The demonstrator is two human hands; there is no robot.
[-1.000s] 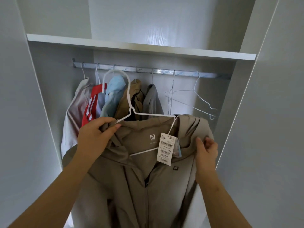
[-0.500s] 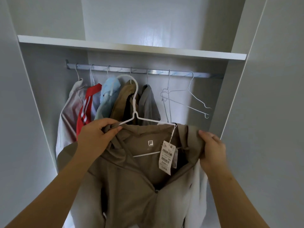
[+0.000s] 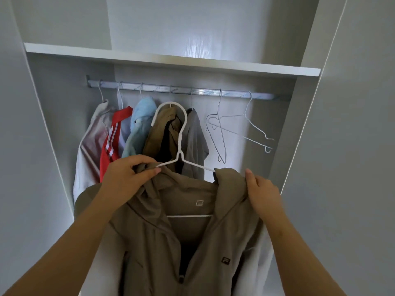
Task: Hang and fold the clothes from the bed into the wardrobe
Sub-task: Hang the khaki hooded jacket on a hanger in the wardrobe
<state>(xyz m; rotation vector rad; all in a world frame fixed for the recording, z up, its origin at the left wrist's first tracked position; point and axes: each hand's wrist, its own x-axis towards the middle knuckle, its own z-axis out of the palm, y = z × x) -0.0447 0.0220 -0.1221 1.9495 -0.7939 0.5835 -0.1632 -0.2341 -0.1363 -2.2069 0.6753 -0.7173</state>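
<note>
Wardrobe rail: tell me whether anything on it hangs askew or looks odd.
Yes: the two empty wire hangers toward the right of the rail hang crooked, tilted and overlapping each other. The hung garments beside them look orderly.

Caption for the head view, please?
Left hand and right hand hold khaki jacket on white hanger below wardrobe rail.

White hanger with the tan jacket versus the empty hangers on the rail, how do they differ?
The white hanger carries the tan jacket; the empty hangers carry nothing. The white hanger's hook is off the rail; the empty hangers hang from it. The white hanger looks thicker than the empty hangers. Both have hooks.
</note>
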